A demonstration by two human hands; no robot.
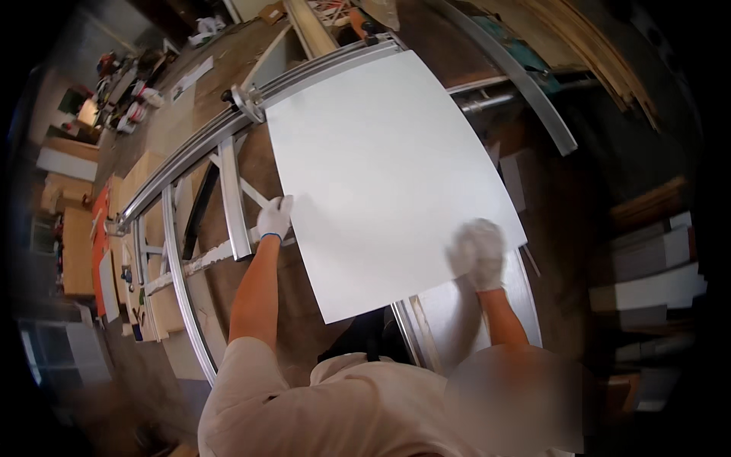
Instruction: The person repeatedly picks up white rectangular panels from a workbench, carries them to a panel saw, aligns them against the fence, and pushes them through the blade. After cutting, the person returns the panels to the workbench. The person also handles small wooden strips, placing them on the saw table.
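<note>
A large white panel [373, 167] lies across a metal frame in front of me, its far edge along an aluminium rail [331, 67]. My left hand [274, 218], in a white glove with a blue cuff, is closed at the panel's left edge; its underside fingers are hidden. Over the panel's near right corner is my right hand [480, 254], also gloved in white. Motion smears its fingers, and I cannot tell whether it touches the surface. A silvery flat table [457, 305] shows beneath the near right part of the panel.
Metal crossbars [232, 190] of the frame extend to the left. A clamp-like stop [245, 105] sits on the rail beside the panel's far left corner. Another long metal rail [518, 68] stands at far right. Stacked boards [655, 266] are on the right, and clutter [129, 99] covers the far left floor.
</note>
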